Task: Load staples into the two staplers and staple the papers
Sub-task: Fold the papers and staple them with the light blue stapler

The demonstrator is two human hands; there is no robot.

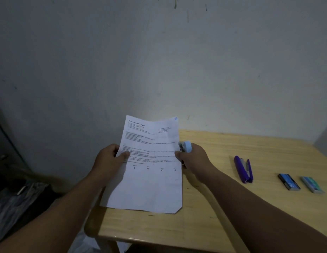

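Note:
I hold printed white papers (150, 170) up over the left end of the wooden table (214, 216). My left hand (109, 159) pinches their left edge, thumb on the front. My right hand (193, 157) grips a light blue stapler (185, 146) at the papers' right edge, its thumb touching the sheet; the stapler's mouth sits at that edge. A purple stapler (244, 169) lies on the table to the right, slightly open at its far end. Further right lie two small staple boxes, a dark blue one (288, 181) and a teal one (312, 184).
A grey wall (159, 61) stands close behind the table. The table's rounded front left corner (91, 232) is near my left forearm. Left of the table, in shadow, lie dark cloth or bags (16, 194) on the floor.

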